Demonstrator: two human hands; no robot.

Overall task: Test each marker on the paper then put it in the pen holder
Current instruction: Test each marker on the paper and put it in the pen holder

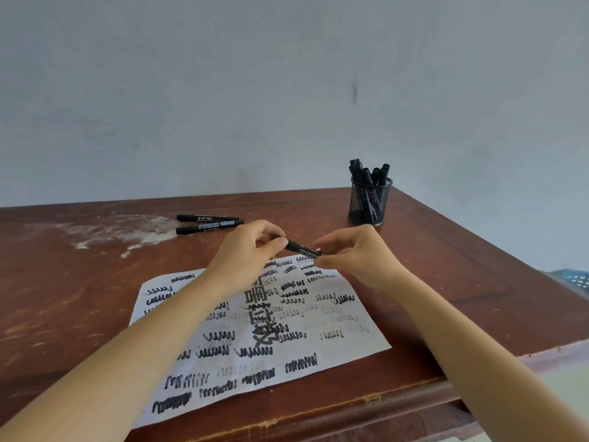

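Note:
A black marker (302, 248) is held level above the far edge of the white paper (350, 339), which is covered in black scribbles. My left hand (247, 253) pinches the marker's left end and my right hand (353, 253) pinches its right end. Whether its cap is on I cannot tell. Two more black markers (208, 223) lie side by side on the table beyond my left hand. A black mesh pen holder (369, 202) stands at the far right and contains several black markers.
The brown wooden table (79, 298) has a whitish worn patch (111, 232) at the far left. Its right edge falls away near the pen holder, and a blue basket (577, 280) shows below it. A pale wall rises behind the table.

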